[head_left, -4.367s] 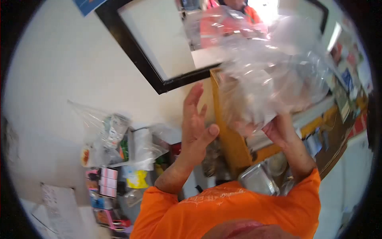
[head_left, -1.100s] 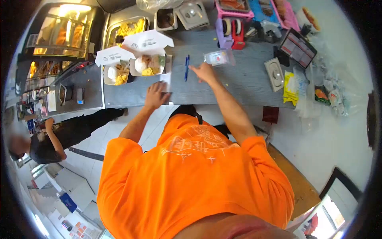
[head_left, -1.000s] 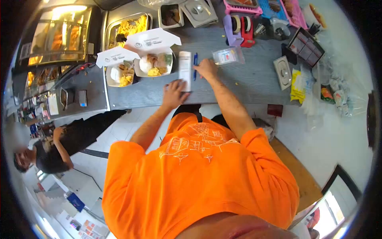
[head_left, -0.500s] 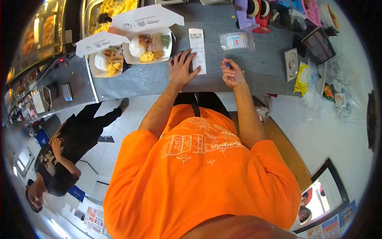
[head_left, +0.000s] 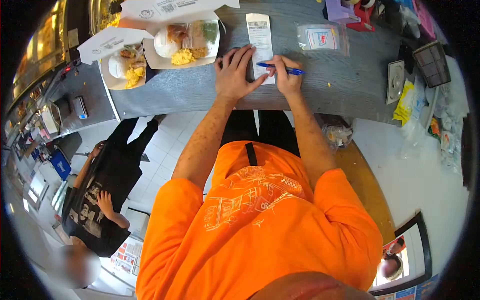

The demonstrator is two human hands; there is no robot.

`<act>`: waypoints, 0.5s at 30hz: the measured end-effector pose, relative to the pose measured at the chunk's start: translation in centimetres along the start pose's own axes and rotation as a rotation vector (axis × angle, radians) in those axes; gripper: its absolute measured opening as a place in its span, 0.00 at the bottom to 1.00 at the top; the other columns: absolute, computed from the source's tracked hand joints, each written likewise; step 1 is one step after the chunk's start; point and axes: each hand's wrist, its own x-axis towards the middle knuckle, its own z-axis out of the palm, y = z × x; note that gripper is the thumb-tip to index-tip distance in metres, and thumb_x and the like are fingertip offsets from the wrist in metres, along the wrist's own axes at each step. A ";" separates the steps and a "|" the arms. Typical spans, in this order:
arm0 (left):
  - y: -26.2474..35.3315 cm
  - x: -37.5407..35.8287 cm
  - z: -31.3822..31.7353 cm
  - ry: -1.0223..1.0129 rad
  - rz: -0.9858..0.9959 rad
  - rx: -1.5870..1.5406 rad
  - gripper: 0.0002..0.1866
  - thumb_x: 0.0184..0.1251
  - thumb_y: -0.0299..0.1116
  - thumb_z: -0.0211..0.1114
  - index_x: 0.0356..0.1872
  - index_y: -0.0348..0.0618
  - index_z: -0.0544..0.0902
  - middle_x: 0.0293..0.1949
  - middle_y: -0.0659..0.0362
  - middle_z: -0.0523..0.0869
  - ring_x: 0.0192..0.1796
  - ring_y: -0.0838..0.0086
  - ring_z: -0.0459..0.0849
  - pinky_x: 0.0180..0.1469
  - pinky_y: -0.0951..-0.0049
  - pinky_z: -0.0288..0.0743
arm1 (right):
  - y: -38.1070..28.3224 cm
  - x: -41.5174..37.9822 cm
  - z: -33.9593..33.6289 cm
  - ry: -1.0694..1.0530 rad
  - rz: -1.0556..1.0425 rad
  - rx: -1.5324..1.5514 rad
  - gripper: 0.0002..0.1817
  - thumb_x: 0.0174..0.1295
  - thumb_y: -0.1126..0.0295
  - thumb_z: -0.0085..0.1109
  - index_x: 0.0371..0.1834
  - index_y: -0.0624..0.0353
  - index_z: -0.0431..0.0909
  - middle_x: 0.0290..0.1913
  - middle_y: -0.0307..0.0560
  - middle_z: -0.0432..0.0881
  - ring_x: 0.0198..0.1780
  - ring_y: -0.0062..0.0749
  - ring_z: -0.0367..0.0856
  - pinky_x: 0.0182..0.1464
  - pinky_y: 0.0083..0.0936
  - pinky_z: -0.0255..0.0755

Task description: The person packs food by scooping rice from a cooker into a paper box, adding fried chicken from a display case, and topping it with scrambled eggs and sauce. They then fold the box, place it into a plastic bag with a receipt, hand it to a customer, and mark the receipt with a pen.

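Observation:
My left hand [head_left: 236, 74] lies with fingers spread on the dark counter, its fingertips and thumb holding down the left side of a long printed receipt [head_left: 259, 36]. In my right hand [head_left: 289, 82] is a blue pen [head_left: 295, 71], gripped between thumb and fingers. The pen slants across the receipt's lower half, its point toward the left. Left of my hands stand two open white takeaway boxes, a larger box [head_left: 214, 51] and a smaller box [head_left: 106, 74]. Each contains rice and yellow crumbly food.
A clear plastic packet [head_left: 322, 38] rests on the counter [head_left: 345, 85] right of the receipt. Farther right are a metal lid [head_left: 395, 82], a yellow packet [head_left: 405, 102] and a red tape dispenser [head_left: 364, 17]. Another person [head_left: 105, 185] in black stands at the left, beyond the counter's bend.
My right hand has moved left onto the receipt with the pen. The view has shifted, and the other person at the left has changed posture.

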 end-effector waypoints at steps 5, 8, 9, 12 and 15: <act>0.0 -0.2 0.3 0.003 -0.006 -0.005 0.41 0.46 0.64 0.67 0.62 0.56 0.72 0.63 0.67 0.72 0.63 0.64 0.67 0.61 0.51 0.54 | -0.8 0.5 0.5 0.351 0.067 0.124 0.17 0.70 0.65 0.47 0.36 0.67 0.80 0.28 0.48 0.83 0.24 0.29 0.80 0.29 0.23 0.72; -0.2 0.0 0.2 0.005 0.001 -0.006 0.41 0.46 0.64 0.67 0.61 0.56 0.73 0.62 0.67 0.72 0.63 0.64 0.67 0.61 0.52 0.54 | -1.8 -0.3 -1.3 0.386 0.334 0.593 0.19 0.71 0.58 0.45 0.30 0.61 0.76 0.24 0.45 0.78 0.26 0.32 0.79 0.33 0.21 0.73; -0.2 0.0 0.2 0.012 0.006 -0.022 0.41 0.45 0.64 0.67 0.61 0.56 0.73 0.62 0.67 0.72 0.63 0.63 0.67 0.61 0.52 0.54 | -3.1 -0.3 -1.4 0.395 0.461 0.827 0.21 0.72 0.54 0.44 0.27 0.59 0.74 0.22 0.44 0.76 0.27 0.31 0.78 0.34 0.21 0.73; -0.1 0.0 0.1 0.011 0.005 -0.014 0.41 0.45 0.64 0.67 0.61 0.56 0.73 0.62 0.66 0.72 0.63 0.63 0.66 0.61 0.52 0.54 | -3.1 -0.7 -3.9 0.194 0.593 1.120 0.26 0.71 0.45 0.40 0.23 0.55 0.65 0.15 0.35 0.62 0.20 0.23 0.62 0.27 0.21 0.60; -0.2 0.0 0.3 0.011 0.010 -0.012 0.42 0.45 0.65 0.67 0.62 0.56 0.72 0.63 0.66 0.71 0.64 0.62 0.65 0.61 0.51 0.53 | -4.6 -0.6 -4.6 0.089 0.578 1.281 0.33 0.64 0.32 0.37 0.17 0.52 0.59 0.14 0.31 0.51 0.18 0.21 0.44 0.24 0.23 0.44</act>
